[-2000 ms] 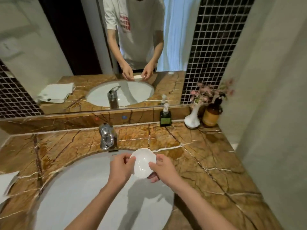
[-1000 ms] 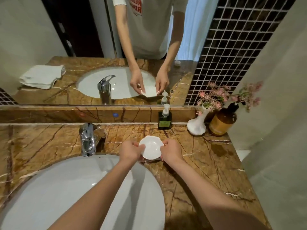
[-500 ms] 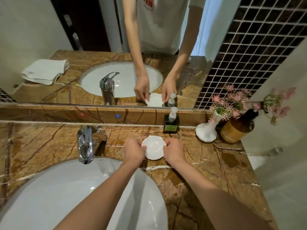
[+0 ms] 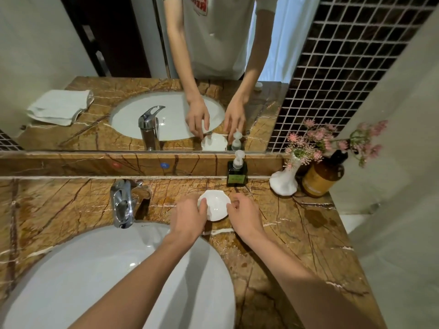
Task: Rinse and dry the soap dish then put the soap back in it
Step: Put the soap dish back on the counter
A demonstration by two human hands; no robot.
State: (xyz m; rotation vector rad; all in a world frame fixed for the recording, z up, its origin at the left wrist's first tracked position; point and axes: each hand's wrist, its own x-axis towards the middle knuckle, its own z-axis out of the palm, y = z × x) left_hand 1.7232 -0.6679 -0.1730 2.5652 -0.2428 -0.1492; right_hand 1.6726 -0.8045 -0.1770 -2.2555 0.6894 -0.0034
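One white dish, upright on the counter, is pinched at its rim between left hand and right hand; a pump bottle stands just beyond.

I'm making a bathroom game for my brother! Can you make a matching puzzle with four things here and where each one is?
Things:
1. dish
2. vase
3. tap
4. green bottle

Places:
A. behind the basin, left of the hands
B. far right, holding pink flowers
C. between the two hands
D. against the back ledge, just behind the dish

Pairs: 1-C, 2-B, 3-A, 4-D
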